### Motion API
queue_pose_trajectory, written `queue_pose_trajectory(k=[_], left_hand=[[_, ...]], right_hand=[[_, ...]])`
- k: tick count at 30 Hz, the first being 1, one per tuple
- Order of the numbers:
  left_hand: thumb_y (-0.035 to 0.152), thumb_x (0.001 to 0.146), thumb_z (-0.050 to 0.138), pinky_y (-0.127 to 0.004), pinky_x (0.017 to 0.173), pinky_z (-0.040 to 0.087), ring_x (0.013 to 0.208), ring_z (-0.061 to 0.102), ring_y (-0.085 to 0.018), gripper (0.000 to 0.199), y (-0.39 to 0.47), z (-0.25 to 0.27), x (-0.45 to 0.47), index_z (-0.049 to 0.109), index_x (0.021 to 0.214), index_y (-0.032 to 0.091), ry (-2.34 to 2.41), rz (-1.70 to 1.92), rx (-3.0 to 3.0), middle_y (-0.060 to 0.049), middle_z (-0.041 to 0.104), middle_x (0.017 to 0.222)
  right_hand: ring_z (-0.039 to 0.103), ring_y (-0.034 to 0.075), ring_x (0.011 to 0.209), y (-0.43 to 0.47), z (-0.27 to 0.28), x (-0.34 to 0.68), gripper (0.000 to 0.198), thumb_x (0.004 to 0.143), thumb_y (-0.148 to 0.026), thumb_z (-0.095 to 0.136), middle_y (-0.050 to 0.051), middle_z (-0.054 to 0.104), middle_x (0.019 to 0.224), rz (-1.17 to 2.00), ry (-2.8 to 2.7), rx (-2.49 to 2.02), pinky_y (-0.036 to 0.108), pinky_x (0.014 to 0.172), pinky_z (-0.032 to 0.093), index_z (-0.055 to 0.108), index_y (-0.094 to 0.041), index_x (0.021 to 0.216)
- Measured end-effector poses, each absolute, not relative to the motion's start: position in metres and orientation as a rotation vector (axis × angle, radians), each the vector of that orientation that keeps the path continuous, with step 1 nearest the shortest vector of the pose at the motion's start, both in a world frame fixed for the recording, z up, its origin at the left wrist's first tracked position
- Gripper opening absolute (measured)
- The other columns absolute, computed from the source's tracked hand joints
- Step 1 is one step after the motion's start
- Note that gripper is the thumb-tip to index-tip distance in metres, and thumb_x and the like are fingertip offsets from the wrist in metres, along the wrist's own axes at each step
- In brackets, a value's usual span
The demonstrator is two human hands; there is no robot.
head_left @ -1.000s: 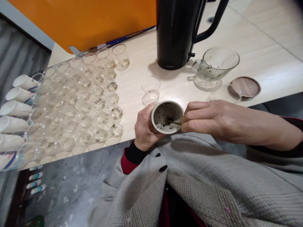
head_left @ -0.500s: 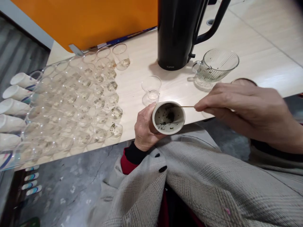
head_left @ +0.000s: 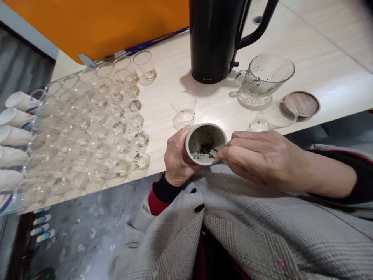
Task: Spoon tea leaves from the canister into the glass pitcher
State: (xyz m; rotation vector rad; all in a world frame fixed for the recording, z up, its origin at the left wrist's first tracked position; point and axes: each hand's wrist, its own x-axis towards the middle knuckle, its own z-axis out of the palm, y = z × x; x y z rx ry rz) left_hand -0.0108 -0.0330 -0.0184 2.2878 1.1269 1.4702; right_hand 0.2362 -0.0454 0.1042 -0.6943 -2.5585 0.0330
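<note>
My left hand (head_left: 176, 157) is wrapped round a pale round canister (head_left: 189, 155), tilted so that its mouth faces me. Dark loose tea leaves (head_left: 205, 147) lie inside on the bottom and cling to the walls. Between the closed fingers of my right hand (head_left: 262, 159) is a thin tea scoop (head_left: 214, 152), its far end down inside the canister among the leaves. Just beyond the canister stands a clear plastic cup (head_left: 184, 107) with a few dark specks in it. Another clear cup (head_left: 276, 116) is behind my right hand, partly hidden by it.
Rows of clear plastic cups (head_left: 100, 124) with bits of leaf fill the table's left side, beside several white paper cups (head_left: 14, 136). A black kettle (head_left: 212, 46) stands at the back, with a ribbed glass cup (head_left: 268, 76) to its right. A round wooden lid (head_left: 304, 104) lies near the edge.
My right hand has come left and down, closer to the canister, and the scoop now reaches deeper among the leaves. The wooden lid and the cup behind my hand have come into view.
</note>
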Motion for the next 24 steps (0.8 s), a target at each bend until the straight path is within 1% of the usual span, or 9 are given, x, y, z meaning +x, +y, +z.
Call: queue_pose_trajectory(k=[4, 7, 11, 13, 16, 19, 21, 24], left_hand=[[0.075, 0.08, 0.082, -0.057, 0.109, 0.06, 0.132, 0.067, -0.035, 0.1, -0.032, -0.017, -0.011, 0.042, 0.162, 0.034, 1.111, 1.49, 2.279, -0.011, 0.066, 0.146], [0.073, 0.079, 0.083, -0.057, 0.109, 0.06, 0.131, 0.067, -0.035, 0.099, -0.032, -0.016, -0.011, 0.042, 0.161, 0.035, 1.111, 1.48, 2.285, -0.011, 0.066, 0.146], [0.072, 0.078, 0.085, -0.055, 0.111, 0.058, 0.132, 0.066, -0.035, 0.1, -0.032, -0.016, -0.011, 0.044, 0.16, 0.031, 1.118, 1.467, 2.273, -0.012, 0.066, 0.146], [0.072, 0.078, 0.085, -0.054, 0.11, 0.058, 0.133, 0.066, -0.034, 0.1, -0.032, -0.017, -0.011, 0.044, 0.159, 0.03, 1.115, 1.472, 2.253, -0.012, 0.066, 0.145], [0.067, 0.077, 0.088, -0.053, 0.108, 0.058, 0.13, 0.067, -0.033, 0.099, -0.031, -0.018, -0.01, 0.045, 0.158, 0.029, 1.141, 1.482, 2.233, -0.012, 0.067, 0.143], [0.062, 0.076, 0.091, -0.053, 0.105, 0.059, 0.123, 0.07, -0.032, 0.097, -0.031, -0.019, -0.009, 0.047, 0.157, 0.031, 1.193, 1.491, 2.191, -0.011, 0.069, 0.139], [0.063, 0.075, 0.092, -0.053, 0.104, 0.059, 0.12, 0.07, -0.031, 0.095, -0.03, -0.02, -0.008, 0.049, 0.155, 0.033, 1.22, 1.477, 2.145, -0.01, 0.07, 0.136], [0.065, 0.074, 0.092, -0.053, 0.103, 0.059, 0.121, 0.07, -0.032, 0.095, -0.03, -0.021, -0.008, 0.051, 0.152, 0.032, 1.236, 1.461, 2.078, -0.01, 0.07, 0.136]], right_hand=[[0.05, 0.014, 0.058, -0.042, 0.102, 0.226, 0.015, 0.104, -0.019, 0.051, -0.001, 0.057, 0.068, 0.293, -2.449, -0.867, 0.03, 0.055, 0.038, 0.056, -0.024, 0.091], [0.049, 0.013, 0.052, -0.04, 0.103, 0.221, 0.01, 0.1, -0.019, 0.052, -0.003, 0.057, 0.064, 0.51, -2.282, -1.007, 0.029, 0.053, 0.037, 0.056, -0.024, 0.093], [0.054, 0.012, 0.054, -0.032, 0.105, 0.218, 0.009, 0.093, -0.014, 0.052, -0.003, 0.063, 0.065, 0.746, -2.095, -1.12, 0.027, 0.054, 0.041, 0.057, -0.021, 0.089], [0.057, 0.012, 0.053, -0.025, 0.105, 0.217, 0.011, 0.092, -0.013, 0.052, -0.003, 0.065, 0.063, 0.876, -2.01, -1.159, 0.026, 0.053, 0.042, 0.056, -0.021, 0.085], [0.058, 0.011, 0.047, -0.016, 0.105, 0.217, 0.014, 0.096, -0.014, 0.052, -0.003, 0.066, 0.059, 1.128, -1.895, -1.228, 0.024, 0.046, 0.04, 0.055, -0.021, 0.084], [0.064, 0.013, 0.048, -0.009, 0.107, 0.214, 0.016, 0.103, -0.018, 0.05, 0.001, 0.072, 0.064, 1.389, -1.765, -1.246, 0.024, 0.042, 0.042, 0.054, -0.02, 0.087], [0.068, 0.015, 0.052, -0.005, 0.107, 0.211, 0.021, 0.108, -0.024, 0.05, 0.004, 0.074, 0.068, 1.445, -1.73, -1.224, 0.024, 0.043, 0.045, 0.053, -0.02, 0.087], [0.068, 0.014, 0.053, 0.003, 0.108, 0.206, 0.033, 0.112, -0.038, 0.053, 0.007, 0.075, 0.069, 1.358, -1.827, -1.192, 0.023, 0.046, 0.048, 0.053, -0.019, 0.085]])
